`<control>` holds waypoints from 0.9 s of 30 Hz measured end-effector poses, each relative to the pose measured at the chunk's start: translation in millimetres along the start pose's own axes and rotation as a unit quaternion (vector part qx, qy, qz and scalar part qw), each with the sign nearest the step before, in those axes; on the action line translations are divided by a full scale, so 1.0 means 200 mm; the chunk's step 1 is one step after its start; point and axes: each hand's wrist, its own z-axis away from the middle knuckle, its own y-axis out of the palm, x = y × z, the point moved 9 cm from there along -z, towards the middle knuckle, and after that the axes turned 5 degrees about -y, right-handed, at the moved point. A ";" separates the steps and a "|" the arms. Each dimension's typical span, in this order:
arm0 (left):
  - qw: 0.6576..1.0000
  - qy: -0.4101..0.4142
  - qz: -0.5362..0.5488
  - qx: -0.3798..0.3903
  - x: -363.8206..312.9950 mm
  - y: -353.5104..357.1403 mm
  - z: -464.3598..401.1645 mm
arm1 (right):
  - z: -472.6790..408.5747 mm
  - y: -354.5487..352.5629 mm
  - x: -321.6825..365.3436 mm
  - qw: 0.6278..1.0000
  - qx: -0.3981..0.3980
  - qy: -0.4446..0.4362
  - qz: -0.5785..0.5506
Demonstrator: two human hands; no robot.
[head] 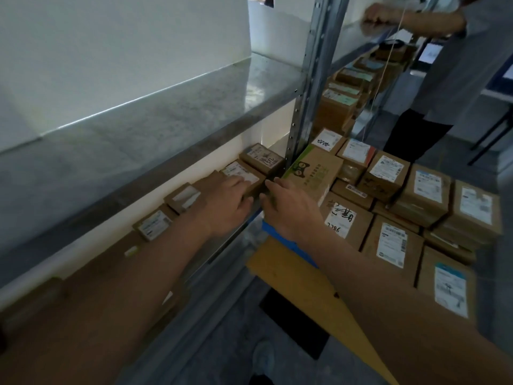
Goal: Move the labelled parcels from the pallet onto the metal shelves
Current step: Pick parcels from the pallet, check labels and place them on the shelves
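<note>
left hand (226,202): flat on top of a small labelled parcel (244,175) on the lower shelf (238,234), fingers roughly straight, covering part of its label
right hand (288,208): at that parcel's near edge, fingers spread; grip or mere touch, cannot tell
hidden: parcel's front face, behind both hands
shelf row: more parcels either side, incl. one marked 1572 (262,158)
upper shelf (166,115): bare metal, blurred
pallet (302,282): stacked parcels at right, green-printed box (316,172) nearest the upright post (311,79)
background: second person (455,65), cut off at frame top
</note>
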 end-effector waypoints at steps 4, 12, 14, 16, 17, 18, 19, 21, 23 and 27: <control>1.000 -0.026 -0.016 -0.001 0.08 -0.08 0.20 | 0.06 0.04 0.18 0.999 0.010 -0.033 0.009; 0.994 -0.101 -0.047 -0.018 0.29 -0.14 0.51 | 0.08 0.23 0.47 0.993 0.064 -0.096 -0.021; 0.991 -0.128 -0.041 -0.016 0.35 -0.14 0.58 | 0.08 0.26 0.54 0.989 0.077 -0.120 -0.035; 0.988 -0.149 -0.037 -0.028 0.39 -0.16 0.64 | 0.06 0.30 0.61 0.984 0.086 -0.149 -0.051; 0.985 -0.163 -0.039 -0.033 0.41 -0.17 0.67 | 0.06 0.32 0.64 0.980 0.091 -0.165 -0.056; 0.982 -0.181 -0.042 -0.039 0.43 -0.17 0.70 | 0.05 0.34 0.68 0.977 0.099 -0.180 -0.057; 0.977 -0.200 -0.054 -0.045 0.45 -0.17 0.74 | 0.04 0.36 0.71 0.973 0.105 -0.198 -0.055; 0.966 -0.243 -0.073 -0.053 0.52 -0.17 0.82 | 0.04 0.40 0.79 0.965 0.120 -0.229 -0.042; 0.957 -0.272 -0.081 -0.062 0.58 -0.16 0.92 | 0.05 0.44 0.86 0.957 0.127 -0.260 -0.032; 0.939 -0.329 -0.069 -0.075 0.66 -0.14 1.16 | 0.09 0.55 1.03 0.927 0.156 -0.335 -0.058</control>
